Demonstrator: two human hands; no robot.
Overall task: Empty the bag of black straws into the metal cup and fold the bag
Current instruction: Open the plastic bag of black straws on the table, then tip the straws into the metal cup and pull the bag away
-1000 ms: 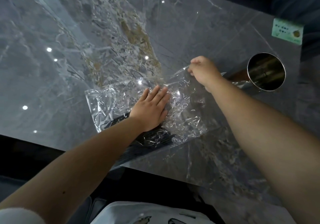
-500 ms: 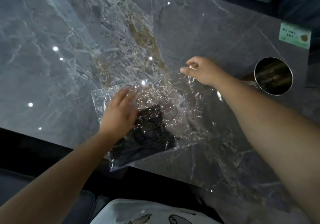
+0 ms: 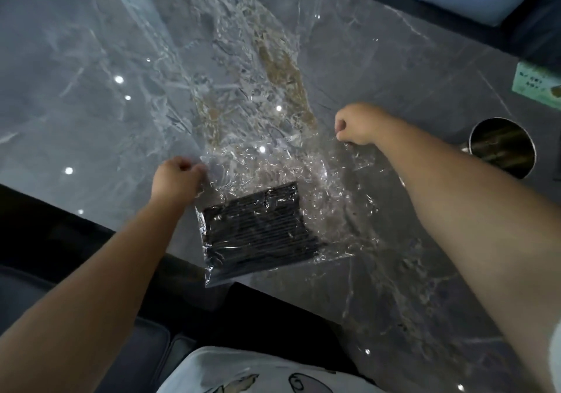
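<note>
while both hands pinch the bag top corners, left hand & right hand fingers closed on film, black straws sit low inside at the worktop edge. risk: film slips or bag tips, straws spill w/o reaching the metal cup, well apart to the right.

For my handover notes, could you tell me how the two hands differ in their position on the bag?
The left hand pinches the bag at its near-left corner, close to the black straws; the right hand pinches the far-right corner, nearer the metal cup. Both are closed on clear plastic.
</note>
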